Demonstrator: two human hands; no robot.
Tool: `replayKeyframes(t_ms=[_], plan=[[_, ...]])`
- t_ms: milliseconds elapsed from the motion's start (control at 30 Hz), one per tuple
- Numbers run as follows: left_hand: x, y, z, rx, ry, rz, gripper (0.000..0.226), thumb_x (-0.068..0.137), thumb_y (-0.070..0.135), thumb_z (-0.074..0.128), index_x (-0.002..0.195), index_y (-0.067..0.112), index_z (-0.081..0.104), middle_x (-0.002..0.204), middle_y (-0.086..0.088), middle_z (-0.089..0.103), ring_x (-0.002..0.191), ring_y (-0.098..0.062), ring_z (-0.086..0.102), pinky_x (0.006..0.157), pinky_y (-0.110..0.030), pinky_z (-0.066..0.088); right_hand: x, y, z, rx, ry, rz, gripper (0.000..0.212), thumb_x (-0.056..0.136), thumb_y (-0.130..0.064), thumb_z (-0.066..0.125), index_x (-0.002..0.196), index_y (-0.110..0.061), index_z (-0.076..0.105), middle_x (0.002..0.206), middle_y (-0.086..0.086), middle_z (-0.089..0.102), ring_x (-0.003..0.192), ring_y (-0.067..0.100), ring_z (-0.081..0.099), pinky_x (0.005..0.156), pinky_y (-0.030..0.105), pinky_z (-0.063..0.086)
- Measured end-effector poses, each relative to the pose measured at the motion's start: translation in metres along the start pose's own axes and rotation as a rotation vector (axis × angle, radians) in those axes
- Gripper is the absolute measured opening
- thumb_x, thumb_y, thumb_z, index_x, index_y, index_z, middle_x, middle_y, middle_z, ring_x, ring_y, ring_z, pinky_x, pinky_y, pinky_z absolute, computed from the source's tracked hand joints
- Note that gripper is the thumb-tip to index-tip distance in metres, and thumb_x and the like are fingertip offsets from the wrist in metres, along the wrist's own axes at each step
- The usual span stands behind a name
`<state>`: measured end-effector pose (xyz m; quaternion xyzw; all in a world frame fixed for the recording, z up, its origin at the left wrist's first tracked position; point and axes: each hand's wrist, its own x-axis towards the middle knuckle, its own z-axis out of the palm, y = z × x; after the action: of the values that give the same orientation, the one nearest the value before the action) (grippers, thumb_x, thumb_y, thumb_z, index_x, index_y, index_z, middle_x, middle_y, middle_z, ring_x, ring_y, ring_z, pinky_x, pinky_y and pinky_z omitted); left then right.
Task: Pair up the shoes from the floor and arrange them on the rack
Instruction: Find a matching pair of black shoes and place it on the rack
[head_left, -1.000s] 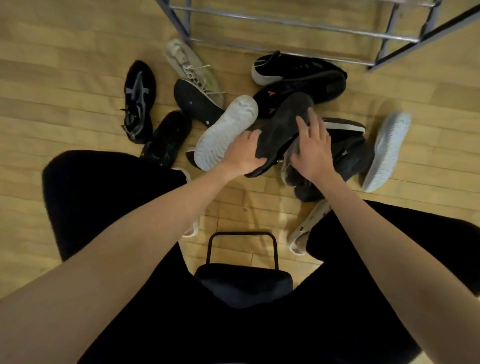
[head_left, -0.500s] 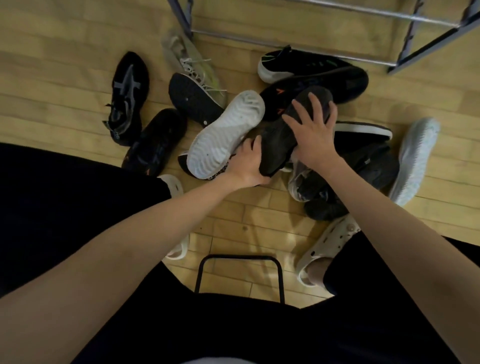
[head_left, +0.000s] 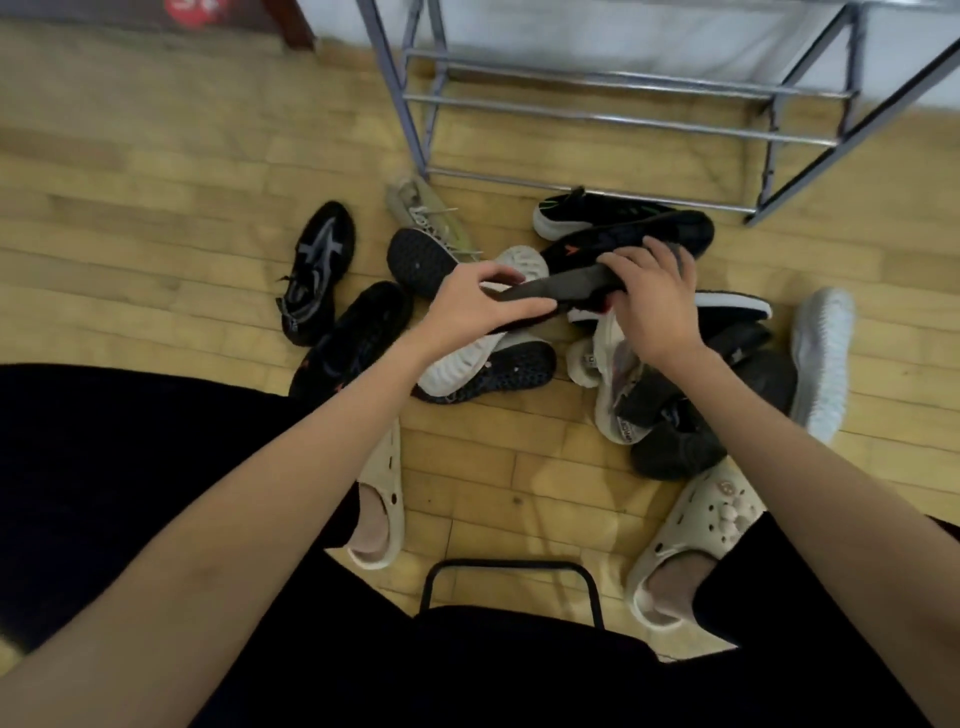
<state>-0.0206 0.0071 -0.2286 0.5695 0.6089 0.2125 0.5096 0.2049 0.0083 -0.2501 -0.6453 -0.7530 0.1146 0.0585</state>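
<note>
A dark grey shoe (head_left: 563, 286) is lifted above the pile, lying sideways between my hands. My left hand (head_left: 467, 306) grips its near end and my right hand (head_left: 652, 301) curls over its far end. Under it lies a heap of several shoes: a white-soled one (head_left: 467, 358), black sneakers (head_left: 623, 228), a dark shoe (head_left: 680, 447) and a pale-soled shoe (head_left: 821, 358) at the right. A black sandal (head_left: 317, 270) and a black shoe (head_left: 358, 338) lie to the left. The metal rack (head_left: 597, 124) stands behind the pile.
I sit on a black chair whose frame (head_left: 511, 571) shows between my legs. My feet wear cream clogs, the left one (head_left: 382, 499) and the right one (head_left: 701, 530), close to the pile. Wooden floor (head_left: 156, 208) stretches to the left. A beige sneaker (head_left: 426, 213) lies by the rack's leg.
Both hands have taken the dark grey shoe and raised it off the pile, turning it on its side. The view has tilted up, showing more of the rack.
</note>
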Motion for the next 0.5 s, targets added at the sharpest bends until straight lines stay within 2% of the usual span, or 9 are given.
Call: replayKeyframes(t_ms=[67, 167, 233, 300, 333, 367, 400, 433, 500], plan=[[-0.011, 0.018, -0.010, -0.063, 0.086, 0.063, 0.053, 0.067, 0.049, 0.081, 0.105, 0.014, 0.071, 0.101, 0.005, 0.072, 0.095, -0.006, 0.067, 0.087, -0.025, 0.054, -0.008, -0.007, -0.015, 0.060, 0.071, 0.005, 0.041, 0.091, -0.016, 0.052, 0.132, -0.018, 0.054, 0.132, 0.008, 0.057, 0.132, 0.035, 0.039, 0.112, 0.050, 0.021], [-0.027, 0.042, -0.021, -0.394, 0.199, 0.034, 0.037, 0.077, 0.051, 0.070, 0.092, 0.018, 0.071, 0.088, 0.004, 0.075, 0.088, -0.012, 0.071, 0.085, -0.035, 0.056, -0.016, -0.016, -0.041, 0.103, 0.080, 0.020, 0.038, 0.096, -0.028, 0.051, 0.132, -0.018, 0.055, 0.124, 0.010, 0.060, 0.118, 0.038, 0.046, 0.101, 0.047, 0.033], [-0.034, 0.049, -0.026, -0.569, 0.193, -0.022, 0.033, 0.089, 0.052, 0.057, 0.100, 0.023, 0.068, 0.095, 0.004, 0.075, 0.092, -0.016, 0.071, 0.086, -0.036, 0.056, -0.023, -0.020, -0.058, 0.221, 0.052, 0.017, 0.035, 0.098, -0.033, 0.048, 0.125, -0.016, 0.060, 0.114, 0.011, 0.065, 0.109, 0.035, 0.054, 0.090, 0.045, 0.044], [-0.039, 0.048, -0.027, -0.568, 0.153, -0.043, 0.043, 0.092, 0.056, 0.049, 0.114, 0.023, 0.065, 0.109, 0.000, 0.072, 0.100, -0.019, 0.069, 0.089, -0.036, 0.055, -0.033, -0.024, -0.067, 0.431, -0.025, 0.064, 0.028, 0.100, -0.033, 0.046, 0.093, -0.017, 0.068, 0.089, 0.005, 0.069, 0.086, 0.021, 0.062, 0.073, 0.035, 0.043], [-0.041, 0.048, -0.025, -0.553, 0.130, -0.049, 0.042, 0.093, 0.053, 0.051, 0.116, 0.022, 0.064, 0.112, -0.001, 0.071, 0.103, -0.020, 0.068, 0.089, -0.036, 0.054, -0.039, -0.026, -0.070, 0.523, -0.059, 0.116, 0.035, 0.101, -0.032, 0.046, 0.073, -0.017, 0.061, 0.072, 0.002, 0.063, 0.069, 0.013, 0.057, 0.065, 0.032, 0.037], [-0.041, 0.047, -0.022, -0.529, 0.113, -0.061, 0.038, 0.093, 0.047, 0.054, 0.118, 0.020, 0.063, 0.114, -0.002, 0.070, 0.105, -0.020, 0.067, 0.089, -0.037, 0.054, -0.045, -0.029, -0.070, 0.605, -0.083, 0.174, 0.044, 0.101, -0.030, 0.046, 0.062, -0.012, 0.053, 0.061, 0.006, 0.055, 0.058, 0.012, 0.051, 0.061, 0.031, 0.032], [-0.041, 0.046, -0.019, -0.499, 0.093, -0.079, 0.036, 0.093, 0.040, 0.058, 0.121, 0.017, 0.061, 0.116, -0.003, 0.068, 0.106, -0.022, 0.066, 0.089, -0.037, 0.054, -0.050, -0.031, -0.068, 0.674, -0.094, 0.227, 0.049, 0.101, -0.030, 0.046, 0.060, -0.002, 0.052, 0.060, 0.017, 0.054, 0.056, 0.017, 0.050, 0.060, 0.032, 0.032], [-0.041, 0.044, -0.015, -0.459, 0.066, -0.107, 0.037, 0.093, 0.035, 0.060, 0.124, 0.014, 0.058, 0.118, -0.004, 0.067, 0.107, -0.022, 0.066, 0.088, -0.037, 0.054, -0.055, -0.033, -0.065, 0.731, -0.095, 0.278, 0.053, 0.101, -0.030, 0.045, 0.068, 0.010, 0.056, 0.069, 0.029, 0.058, 0.061, 0.027, 0.054, 0.063, 0.035, 0.035], [-0.044, 0.039, -0.003, -0.353, -0.026, -0.186, 0.038, 0.093, 0.031, 0.060, 0.125, 0.012, 0.055, 0.118, -0.006, 0.066, 0.106, -0.023, 0.066, 0.083, -0.034, 0.055, -0.065, -0.038, -0.057, 0.821, -0.092, 0.395, 0.053, 0.101, -0.030, 0.043, 0.087, 0.018, 0.061, 0.086, 0.033, 0.063, 0.082, 0.039, 0.061, 0.074, 0.043, 0.044]])
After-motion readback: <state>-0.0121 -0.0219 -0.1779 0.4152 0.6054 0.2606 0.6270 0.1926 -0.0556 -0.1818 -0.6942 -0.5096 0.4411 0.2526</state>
